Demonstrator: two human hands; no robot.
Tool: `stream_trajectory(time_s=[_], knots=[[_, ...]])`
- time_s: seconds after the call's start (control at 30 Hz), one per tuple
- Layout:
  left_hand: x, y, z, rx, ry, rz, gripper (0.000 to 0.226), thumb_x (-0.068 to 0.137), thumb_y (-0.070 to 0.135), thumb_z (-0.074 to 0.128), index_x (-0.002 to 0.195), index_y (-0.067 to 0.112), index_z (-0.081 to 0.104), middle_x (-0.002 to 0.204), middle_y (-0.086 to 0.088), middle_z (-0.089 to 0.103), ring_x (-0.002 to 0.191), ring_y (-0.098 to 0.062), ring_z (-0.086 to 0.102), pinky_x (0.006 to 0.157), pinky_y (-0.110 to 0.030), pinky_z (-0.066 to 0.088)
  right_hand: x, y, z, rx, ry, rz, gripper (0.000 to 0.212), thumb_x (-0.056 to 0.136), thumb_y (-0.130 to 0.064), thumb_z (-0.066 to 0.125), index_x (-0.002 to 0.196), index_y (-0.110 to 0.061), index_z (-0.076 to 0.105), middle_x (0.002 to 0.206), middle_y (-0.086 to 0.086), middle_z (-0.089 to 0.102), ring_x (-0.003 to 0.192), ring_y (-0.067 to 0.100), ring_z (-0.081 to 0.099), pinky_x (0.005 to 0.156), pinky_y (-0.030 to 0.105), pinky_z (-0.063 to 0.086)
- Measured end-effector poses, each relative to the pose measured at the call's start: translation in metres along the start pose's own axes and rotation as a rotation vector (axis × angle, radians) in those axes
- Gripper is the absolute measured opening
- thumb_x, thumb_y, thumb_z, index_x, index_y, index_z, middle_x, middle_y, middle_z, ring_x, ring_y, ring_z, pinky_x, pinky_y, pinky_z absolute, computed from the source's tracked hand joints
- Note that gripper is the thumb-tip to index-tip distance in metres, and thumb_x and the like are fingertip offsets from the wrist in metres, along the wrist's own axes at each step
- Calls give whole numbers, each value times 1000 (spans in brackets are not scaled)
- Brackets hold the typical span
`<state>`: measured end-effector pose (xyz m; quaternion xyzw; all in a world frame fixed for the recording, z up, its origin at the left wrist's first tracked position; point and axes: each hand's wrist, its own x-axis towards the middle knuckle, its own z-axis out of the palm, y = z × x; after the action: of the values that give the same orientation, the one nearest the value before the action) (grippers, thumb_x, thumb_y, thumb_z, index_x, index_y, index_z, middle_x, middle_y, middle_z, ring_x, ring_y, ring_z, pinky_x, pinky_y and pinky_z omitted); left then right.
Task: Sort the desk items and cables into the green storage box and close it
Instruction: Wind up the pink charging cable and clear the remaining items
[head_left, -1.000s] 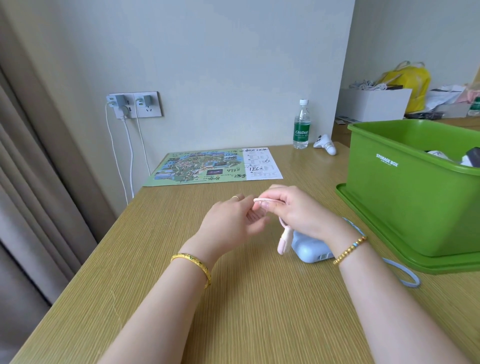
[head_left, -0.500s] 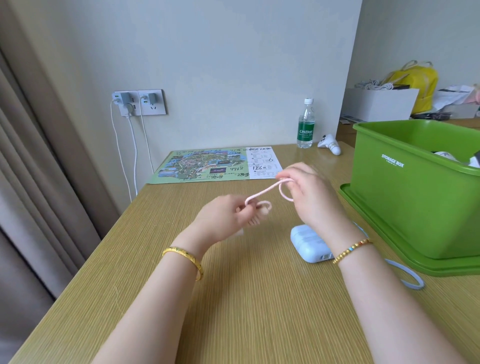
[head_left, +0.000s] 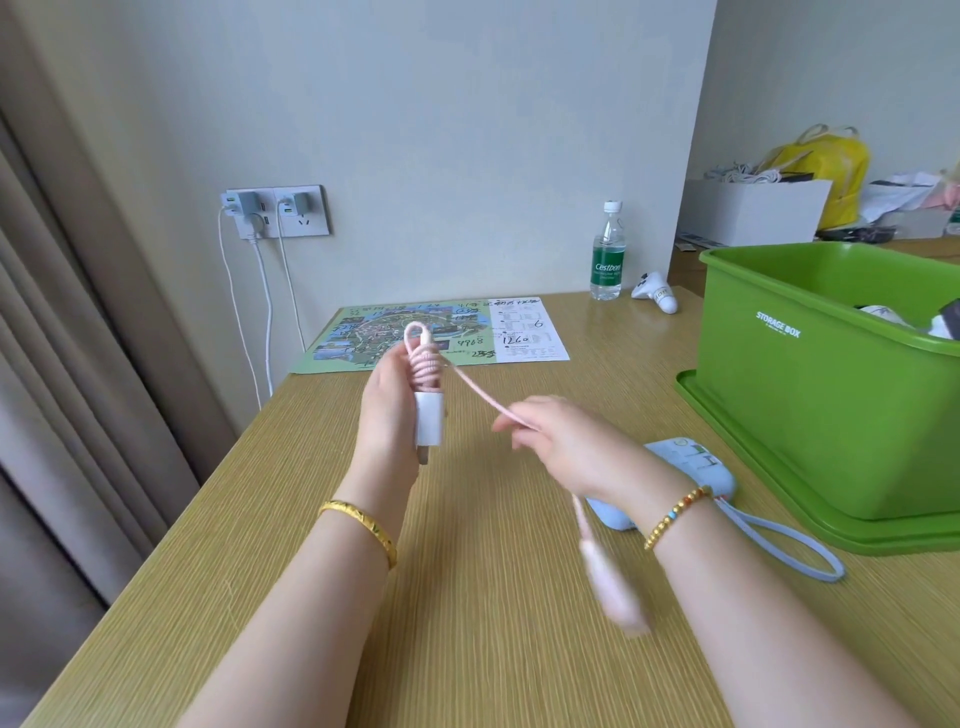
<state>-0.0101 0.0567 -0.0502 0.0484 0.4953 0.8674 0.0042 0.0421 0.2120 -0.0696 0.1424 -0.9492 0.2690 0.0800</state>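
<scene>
Your left hand grips the coiled pink braided cable above the desk; your right hand pinches its tail. Slack could unravel the coil before the green plastic storage box.

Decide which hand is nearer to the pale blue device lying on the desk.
Right. The right hand hovers just beside the pale blue device, its wrist partly covering it, pinching the pink cable. The left hand holds the coiled end farther left, well apart from it.

We have one wide-angle view, worn on the head, looking forward and down across the bench toward the wall, close above both forearms.
</scene>
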Motion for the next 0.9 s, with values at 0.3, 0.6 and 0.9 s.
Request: stream_trajectory(time_s=[0.3,0.6,0.9], knots=[[9,-23,-17,751,140,236,31,99,24,38,70,22,50,67,5,53,60,-11,47,59,-23,37,-6,-18,-7,-26,164,-160,23,94,-35,45,99,-21,64,68,-8,51,69,17,49,67,35,43],[-13,-24,0,1130,-237,225,28,76,39,26,87,33,51,88,9,62,88,-17,56,79,-37,42,-5,-14,-16,269,236,-150,22,96,-18,46,93,-15,68,90,-10,60,99,12,49,88,15,33],[-17,-35,-2,1406,-368,369,38,82,59,50,85,22,43,76,11,51,66,-4,52,57,-25,38,-7,-9,-24,353,142,-90,21,93,-20,51,81,-24,68,95,0,58,106,15,46,92,9,27]])
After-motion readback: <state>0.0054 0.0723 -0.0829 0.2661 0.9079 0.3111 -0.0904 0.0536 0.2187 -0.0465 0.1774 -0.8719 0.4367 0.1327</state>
